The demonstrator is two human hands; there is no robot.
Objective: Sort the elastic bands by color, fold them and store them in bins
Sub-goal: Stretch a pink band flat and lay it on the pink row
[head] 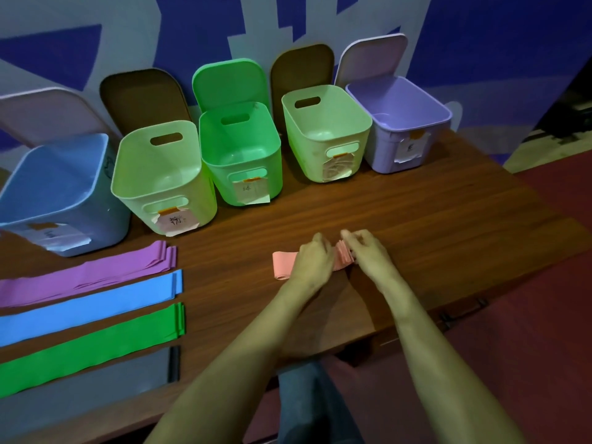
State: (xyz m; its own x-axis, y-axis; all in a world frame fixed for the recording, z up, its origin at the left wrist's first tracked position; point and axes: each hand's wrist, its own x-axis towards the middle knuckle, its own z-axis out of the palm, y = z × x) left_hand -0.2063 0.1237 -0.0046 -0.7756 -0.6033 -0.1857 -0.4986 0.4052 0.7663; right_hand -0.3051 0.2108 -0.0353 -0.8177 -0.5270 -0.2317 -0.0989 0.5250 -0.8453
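We are holding the pink band [282, 267] on the counter [416, 219].
Our left hand [312, 261] and right hand [368, 251] are both pinching its pleated end, midway between the back-edge bins [224, 184] and the front edge.

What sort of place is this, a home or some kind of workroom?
Likely a set-up sorting station, not a home: a wooden table against a painted wall, a row of open labelled bins, and colour-sorted elastic bands laid out flat.
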